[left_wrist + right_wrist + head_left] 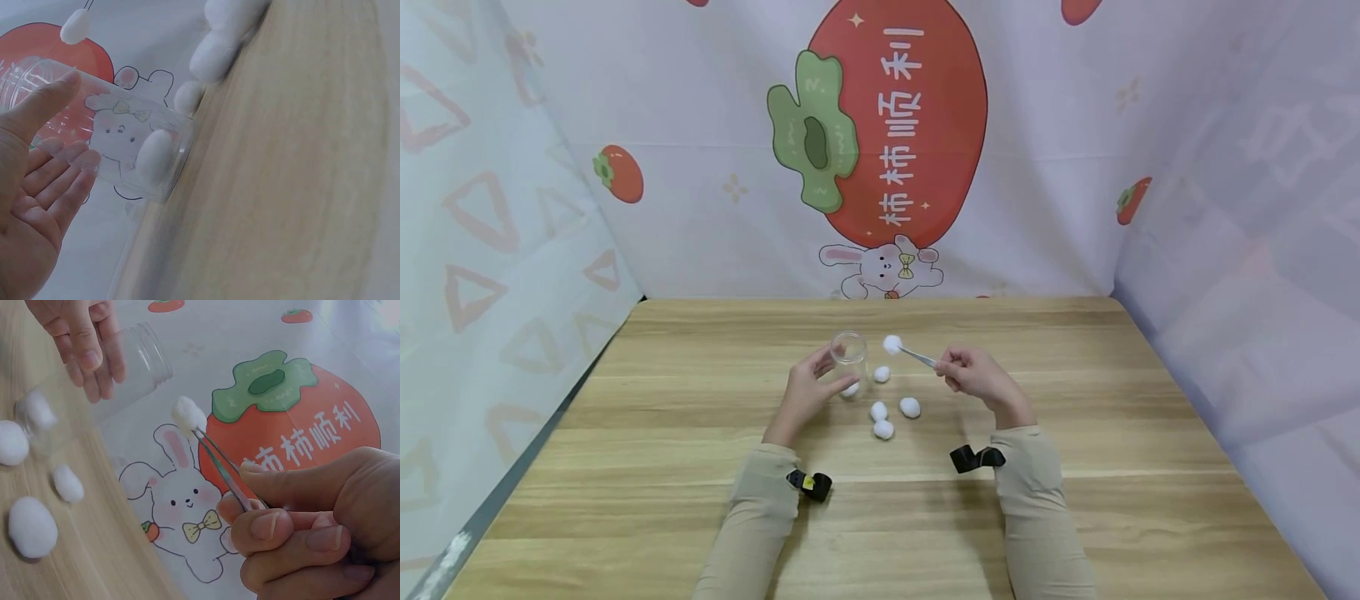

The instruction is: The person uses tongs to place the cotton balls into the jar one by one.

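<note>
My left hand [811, 385] holds a clear, open-topped jar [849, 360] upright on the table, thumb on one side and fingers on the other. One white cotton ball [155, 156] lies at the bottom inside it. My right hand [976, 375] pinches metal tweezers [917, 357]. Their tips grip another cotton ball [188, 414], raised above the table to the right of the jar's mouth. Several loose cotton balls lie right of the jar, among them one nearby [882, 374], one farther right [910, 407] and two touching each other [881, 421].
The wooden table [1112, 500] ends at a back curtain [700, 208] printed with a large red persimmon and a rabbit. Light patterned cloth hangs on both sides. A small black camera is strapped to each wrist, the left [817, 487] and the right [970, 458].
</note>
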The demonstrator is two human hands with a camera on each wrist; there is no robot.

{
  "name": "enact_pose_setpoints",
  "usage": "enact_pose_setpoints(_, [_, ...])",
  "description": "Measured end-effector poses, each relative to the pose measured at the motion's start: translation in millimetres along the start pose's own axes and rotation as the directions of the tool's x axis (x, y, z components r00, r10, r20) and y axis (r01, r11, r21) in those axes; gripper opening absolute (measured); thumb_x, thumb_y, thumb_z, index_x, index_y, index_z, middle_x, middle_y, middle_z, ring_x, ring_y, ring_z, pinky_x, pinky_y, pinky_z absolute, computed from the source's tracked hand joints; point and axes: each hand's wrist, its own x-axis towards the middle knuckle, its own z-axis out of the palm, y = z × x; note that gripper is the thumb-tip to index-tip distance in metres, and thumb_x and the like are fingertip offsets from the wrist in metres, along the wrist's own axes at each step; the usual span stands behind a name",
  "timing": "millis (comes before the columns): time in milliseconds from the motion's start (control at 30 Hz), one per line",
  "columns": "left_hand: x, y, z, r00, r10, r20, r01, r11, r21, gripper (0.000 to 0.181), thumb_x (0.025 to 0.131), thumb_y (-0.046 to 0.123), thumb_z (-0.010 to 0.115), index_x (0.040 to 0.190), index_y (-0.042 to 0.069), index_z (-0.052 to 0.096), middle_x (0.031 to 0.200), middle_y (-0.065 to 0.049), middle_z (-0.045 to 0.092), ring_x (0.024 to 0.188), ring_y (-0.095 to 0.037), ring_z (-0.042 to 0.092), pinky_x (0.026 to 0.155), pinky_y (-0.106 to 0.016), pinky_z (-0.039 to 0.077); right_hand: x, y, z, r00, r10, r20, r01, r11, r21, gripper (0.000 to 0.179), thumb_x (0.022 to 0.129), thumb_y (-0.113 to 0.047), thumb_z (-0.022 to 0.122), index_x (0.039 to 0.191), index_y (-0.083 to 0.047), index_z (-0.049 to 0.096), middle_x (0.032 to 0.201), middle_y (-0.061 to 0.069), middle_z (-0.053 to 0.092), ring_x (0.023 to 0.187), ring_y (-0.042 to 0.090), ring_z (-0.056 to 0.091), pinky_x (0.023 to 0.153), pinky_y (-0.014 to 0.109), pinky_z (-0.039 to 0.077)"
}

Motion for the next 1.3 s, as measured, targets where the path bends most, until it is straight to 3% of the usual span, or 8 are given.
enact_pose_setpoints(167, [0.7,0.3,0.8,1.000,-0.002,-0.003,0.002,1.000,0.000,0.068,0.076,0.013,0.081,0.136,0.002,0.051,0.135,-0.018,0.060,0.126,-0.032,0.058,0.112,-0.035,0.048,0.3,-5.2,1.4,0.999,-0.039,-0.001,0.039,0.999,-0.010,0.021,0.098,-0.013,0.054,0.084,0.002,0.054,0.057,-0.006,0.045,0.050,0.005,0.035,0.045,0.015,0.026])
enact_pose_setpoints(367, [1.2,1.5,0.9,1.000,-0.004,-0.005,0.004,1.000,0.004,0.068,0.076,0.014,0.081,0.136,0.002,0.051,0.135,-0.017,0.060,0.126,-0.031,0.058,0.112,-0.036,0.048,2.7,-10.0,2.0,0.999,-0.043,0.001,0.043,0.999,-0.016,0.023,0.098,-0.013,0.053,0.088,0.008,0.053,0.056,-0.007,0.044,0.050,0.005,0.035,0.045,0.015,0.026])
enact_pose_setpoints(633, [2.4,2.5,1.6,1.000,-0.011,-0.007,0.011,1.000,0.008,0.067,0.077,0.015,0.081,0.136,0.002,0.051,0.135,-0.017,0.060,0.127,-0.031,0.057,0.112,-0.035,0.048,3.1,-16.4,1.4,0.999,-0.042,0.005,0.043,0.999,-0.023,0.020,0.098,-0.013,0.053,0.083,0.000,0.053,0.056,-0.006,0.044,0.050,0.006,0.034,0.046,0.017,0.026])
enact_pose_setpoints(1067, [2.7,2.4,2.8,1.000,-0.004,-0.012,0.004,1.000,0.006,0.066,0.076,0.013,0.081,0.135,0.002,0.052,0.134,-0.018,0.060,0.126,-0.031,0.058,0.111,-0.035,0.049,4.1,-29.1,6.2,0.998,-0.062,0.008,0.062,0.997,-0.038,0.022,0.099,-0.013,0.053,0.088,0.007,0.054,0.056,-0.005,0.043,0.050,0.007,0.034,0.046,0.017,0.026])
enact_pose_setpoints(1300, [-1.0,0.1,2.5,1.000,-0.010,-0.012,0.010,1.000,-0.010,0.068,0.076,0.014,0.081,0.136,0.002,0.051,0.136,-0.018,0.059,0.126,-0.032,0.058,0.111,-0.037,0.049,5.5,-33.6,13.5,0.997,-0.069,0.020,0.070,0.997,-0.025,0.020,0.098,-0.012,0.054,0.082,0.000,0.054,0.055,-0.005,0.044,0.051,0.007,0.036,0.047,0.017,0.028])
